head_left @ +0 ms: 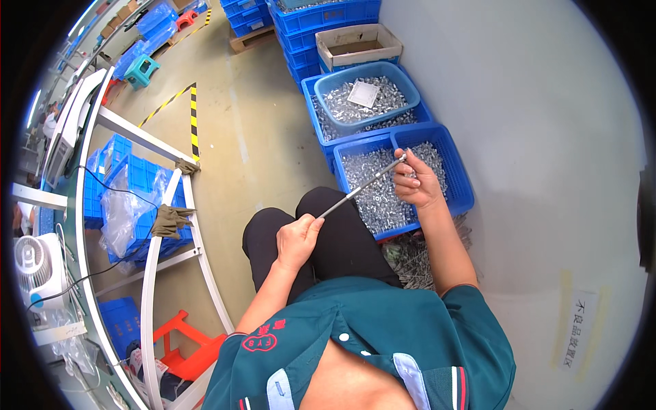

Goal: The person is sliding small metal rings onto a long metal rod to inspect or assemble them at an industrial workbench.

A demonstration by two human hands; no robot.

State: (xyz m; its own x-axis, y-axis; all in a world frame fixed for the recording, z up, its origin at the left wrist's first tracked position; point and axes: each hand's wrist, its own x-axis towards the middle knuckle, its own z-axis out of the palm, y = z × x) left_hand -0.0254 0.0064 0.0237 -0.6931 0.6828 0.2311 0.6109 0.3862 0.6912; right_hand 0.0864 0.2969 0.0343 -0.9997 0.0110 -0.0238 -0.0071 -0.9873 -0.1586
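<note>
My left hand (298, 240) is closed in a fist round the lower end of a thin grey metal rod (355, 191), above my lap. From there the rod slants up and away to the right. At its far end my right hand (418, 180) pinches a small shiny metal piece (402, 157) between thumb and finger. Whether that piece sits on the rod's tip or only touches it is hard to make out. Below the right hand stands a blue divided basket (459, 198), holding many small silvery metal parts (372, 215) in both compartments.
Beyond it, a light blue tub (415, 102) of similar parts rests in a blue crate (316, 123). Thin metal rods (413, 263) lie beside my right thigh. A pale wall (533, 137) rises at right; a white-framed workbench (145, 307) and red stool (181, 342) stand at left.
</note>
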